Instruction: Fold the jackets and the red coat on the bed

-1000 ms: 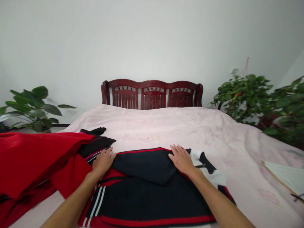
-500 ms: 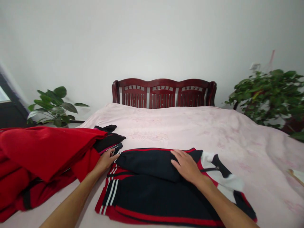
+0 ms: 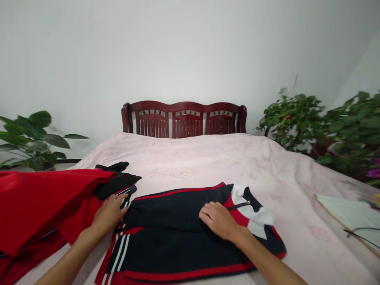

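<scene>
A track jacket (image 3: 184, 245) lies face up on the bed, navy with red edging and a white-and-red chest part. Its sleeves are laid across the front, and their white-striped cuffs are at the left. My left hand (image 3: 110, 211) is at the upper sleeve's cuff, thumb and fingers closed around its edge. On the sleeve, near the zip, rests my right hand (image 3: 218, 219), its fingers curled into the navy cloth. The fingertips of the right hand are partly hidden.
Red clothes (image 3: 50, 198) are heaped at the left, with dark garments (image 3: 115, 186) beneath. A pink bedsheet (image 3: 166, 154) covers the bed, before a dark red wooden headboard (image 3: 187, 118). Plants (image 3: 297, 118) stand on both sides. A pale flat item with a wooden edge (image 3: 350, 217) lies at right.
My right hand has gone from lying flat to curled fingers on the sleeve. The upper sleeve lies straighter. The view has turned right, showing more of the pale item.
</scene>
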Tool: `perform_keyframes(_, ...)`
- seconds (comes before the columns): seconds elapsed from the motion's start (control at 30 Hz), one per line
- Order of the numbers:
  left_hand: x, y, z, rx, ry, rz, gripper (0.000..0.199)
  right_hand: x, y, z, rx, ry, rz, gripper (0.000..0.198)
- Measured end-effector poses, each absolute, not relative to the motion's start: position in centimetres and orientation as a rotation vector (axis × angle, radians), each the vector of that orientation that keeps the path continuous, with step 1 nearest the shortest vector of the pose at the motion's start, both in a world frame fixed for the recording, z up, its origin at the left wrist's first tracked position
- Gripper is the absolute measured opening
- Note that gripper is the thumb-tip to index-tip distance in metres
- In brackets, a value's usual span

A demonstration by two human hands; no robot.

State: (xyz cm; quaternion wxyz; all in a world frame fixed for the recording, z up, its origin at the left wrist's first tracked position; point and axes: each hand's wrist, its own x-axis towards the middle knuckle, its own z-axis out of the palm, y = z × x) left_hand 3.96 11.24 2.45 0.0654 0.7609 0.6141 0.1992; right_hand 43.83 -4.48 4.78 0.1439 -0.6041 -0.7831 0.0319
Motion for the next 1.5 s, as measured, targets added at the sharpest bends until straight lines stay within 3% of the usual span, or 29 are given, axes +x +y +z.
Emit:
perform_keyframes(0.23,11.5,9.3,3.2,2.619,1.475,0.635,0.046,48.9,1.3,3.0,-2.095,-1.883,-0.302,0.042)
perform_keyframes(0.4,12.5,8.7,-0.4,2.824,1.593,0.370,0.049,53.5,1.4,0.3,-2.323,-1.899,-0.114,0.056)
perform_keyframes(0.7,12.3,8.7,-1.1,2.925,1.654,0.306,0.051,55.8,-2.7,4.5,-2.355,-1.725,-0.127,0.048)
perform_keyframes(0.83,12.3,8.9,-1.0,2.944,1.668,0.257,0.051,50.6,-7.5,3.0,-2.073,-1.872,-0.073,0.049)
perform_keyframes(0.93,13.0,8.6,0.1,2.849,1.730,0.113,0.049,47.4,-10.2,1.4,-2.104,-1.849,-0.073,0.053)
perform_keyframes(1.03,15.6,6.8,1.8,2.711,1.829,0.137,0.047,46.0,-11.7,0.8,-2.150,-1.767,-0.115,0.043)
perform_keyframes(1.13,19.8,2.8,2.8,2.791,1.403,0.493,0.052,45.7,-12.9,0.8,-1.952,-1.884,-0.224,0.030)
perform_keyframes(1.27,25.3,-2.9,2.1,2.791,0.642,0.682,0.067,45.7,-15.2,0.5,-1.619,-2.151,-0.297,0.034)
perform_keyframes(1.5,27.8,-5.6,-0.2,2.803,0.461,0.553,0.042,47.9,-17.7,0.8,-1.485,-2.174,-0.168,0.028)
